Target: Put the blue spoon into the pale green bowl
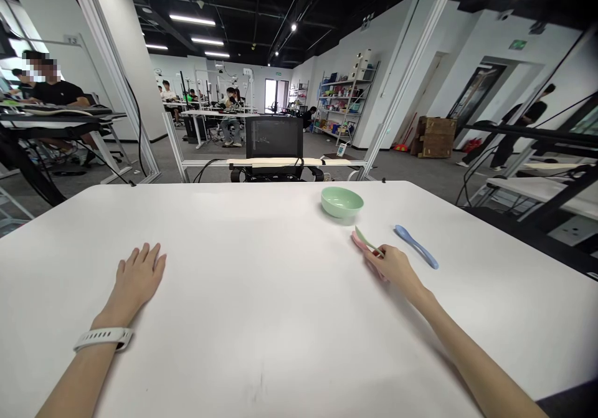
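Observation:
My right hand (390, 263) is closed around the handle of a light green spoon (361, 236), right of the table's middle. Directly under that spoon is a pink spoon (356, 240), partly covered by my fingers; I cannot tell whether they grip it too. A blue spoon (417, 247) lies on the table just to the right of this hand. Beyond the hand, toward the far edge, stands a light green bowl (342, 202), upright. My left hand (139, 276) rests palm down on the left side with its fingers spread, holding nothing.
The white table (224, 318) stretches between both arms. Metal frame posts rise past its far edge, with an office chair (274, 137) behind. A black rail (527, 231) runs along the right. Several people sit at desks farther off, and one person stands at right.

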Tool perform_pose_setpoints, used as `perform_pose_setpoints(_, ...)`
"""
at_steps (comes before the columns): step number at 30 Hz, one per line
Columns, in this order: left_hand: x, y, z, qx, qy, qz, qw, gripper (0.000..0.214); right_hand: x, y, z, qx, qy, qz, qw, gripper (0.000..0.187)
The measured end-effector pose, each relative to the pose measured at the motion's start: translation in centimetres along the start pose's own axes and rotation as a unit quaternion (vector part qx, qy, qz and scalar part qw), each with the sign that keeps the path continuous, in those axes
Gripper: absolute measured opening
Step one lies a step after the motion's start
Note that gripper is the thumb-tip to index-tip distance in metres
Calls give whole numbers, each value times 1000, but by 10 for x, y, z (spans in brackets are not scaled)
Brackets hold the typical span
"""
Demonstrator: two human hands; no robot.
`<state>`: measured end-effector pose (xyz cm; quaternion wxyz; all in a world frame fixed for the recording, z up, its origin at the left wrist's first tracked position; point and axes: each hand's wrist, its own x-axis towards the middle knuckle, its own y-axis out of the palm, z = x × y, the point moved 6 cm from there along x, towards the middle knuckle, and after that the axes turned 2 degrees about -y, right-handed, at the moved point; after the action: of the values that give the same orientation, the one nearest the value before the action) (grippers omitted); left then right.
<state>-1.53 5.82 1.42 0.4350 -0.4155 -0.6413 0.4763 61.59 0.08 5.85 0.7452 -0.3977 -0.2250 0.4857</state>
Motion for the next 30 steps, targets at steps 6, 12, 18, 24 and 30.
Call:
perform_pose_setpoints(6,-2,-1,-1,8,2,6,1000,80,2,-4,-3,2,1,-12,1000,24)
perform_pose_setpoints(12,-1,0,-1,2,6,-4,1000,80,3,-2,-6,4,-3,-13,1000,21)
perform_pose_setpoints(18,-2,-3,-2,-16,12,-12,1000,78,0,-12,1,4,3,-45,999,37)
perform_pose_setpoints(24,-2,-2,0,-24,7,-15,1000,77,-19,-2,32,-3,-57,-26,998,14)
perform_pose_setpoints(30,0,2,3,-7,13,-16,1000,79,-46,41,82,-47,-154,39,986,20)
